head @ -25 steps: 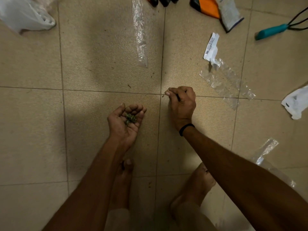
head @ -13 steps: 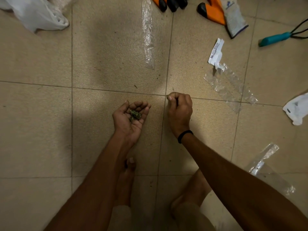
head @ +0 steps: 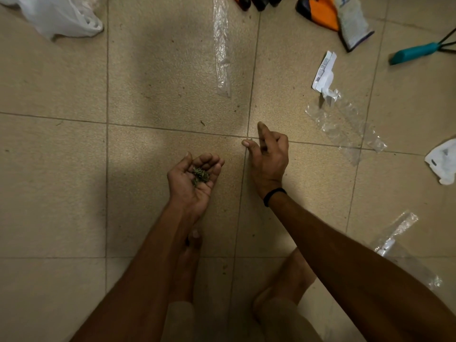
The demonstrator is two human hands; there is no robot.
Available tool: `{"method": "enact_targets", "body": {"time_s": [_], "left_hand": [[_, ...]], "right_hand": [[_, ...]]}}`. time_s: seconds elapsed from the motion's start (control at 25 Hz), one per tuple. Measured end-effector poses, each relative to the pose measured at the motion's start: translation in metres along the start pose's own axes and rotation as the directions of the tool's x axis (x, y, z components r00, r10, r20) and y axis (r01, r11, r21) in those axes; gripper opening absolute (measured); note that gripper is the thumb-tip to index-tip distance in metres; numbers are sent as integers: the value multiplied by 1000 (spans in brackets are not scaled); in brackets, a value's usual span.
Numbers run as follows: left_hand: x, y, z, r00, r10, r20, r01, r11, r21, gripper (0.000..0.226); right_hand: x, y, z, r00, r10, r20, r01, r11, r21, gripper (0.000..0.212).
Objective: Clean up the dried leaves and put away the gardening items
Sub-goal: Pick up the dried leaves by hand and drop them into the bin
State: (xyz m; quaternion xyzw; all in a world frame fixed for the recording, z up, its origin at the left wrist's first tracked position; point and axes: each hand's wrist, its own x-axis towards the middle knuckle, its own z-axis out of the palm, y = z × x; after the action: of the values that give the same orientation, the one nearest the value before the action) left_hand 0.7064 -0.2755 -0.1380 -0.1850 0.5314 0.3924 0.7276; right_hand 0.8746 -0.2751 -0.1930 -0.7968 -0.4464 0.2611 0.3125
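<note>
Beige floor tiles [head: 49, 183] at frame centre lie under the left hand [head: 188, 186], cupped round dried leaves [head: 200, 175], and the right hand [head: 270, 160], fingers loose, empty.

Left hand [head: 195, 178] cupped palm-up; right hand [head: 269, 156] pointing

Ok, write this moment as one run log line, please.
left hand: cupped, palm up, holds dried leaves | right hand: over floor, forefinger and thumb extended, nothing seen in it | teal-handled tool, orange gloves: on floor
</note>
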Motion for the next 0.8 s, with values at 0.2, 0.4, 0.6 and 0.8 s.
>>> {"method": "enact_targets", "body": {"time_s": [0.2, 0.4, 0.6, 0.8], "left_hand": [[2, -6, 4, 1000, 4, 5, -4, 1000, 2, 46], [4, -10, 12, 1000, -1, 19, 1, 1000, -8, 46], [6, -12, 16, 999, 1, 40, -1, 1000, 2, 46], [12, -2, 14, 999, 51, 19, -50, 998, -38, 45]], "right_hand": [[5, -1, -1, 999, 13, -35, -10, 997, 80, 30], [9, -2, 3, 995, 16, -98, -8, 996, 85, 7], [13, 8, 9, 987, -133, -87, 109, 965, -238, 7], [-4, -30, 10, 998, 46, -47, -48, 998, -46, 14]]}}
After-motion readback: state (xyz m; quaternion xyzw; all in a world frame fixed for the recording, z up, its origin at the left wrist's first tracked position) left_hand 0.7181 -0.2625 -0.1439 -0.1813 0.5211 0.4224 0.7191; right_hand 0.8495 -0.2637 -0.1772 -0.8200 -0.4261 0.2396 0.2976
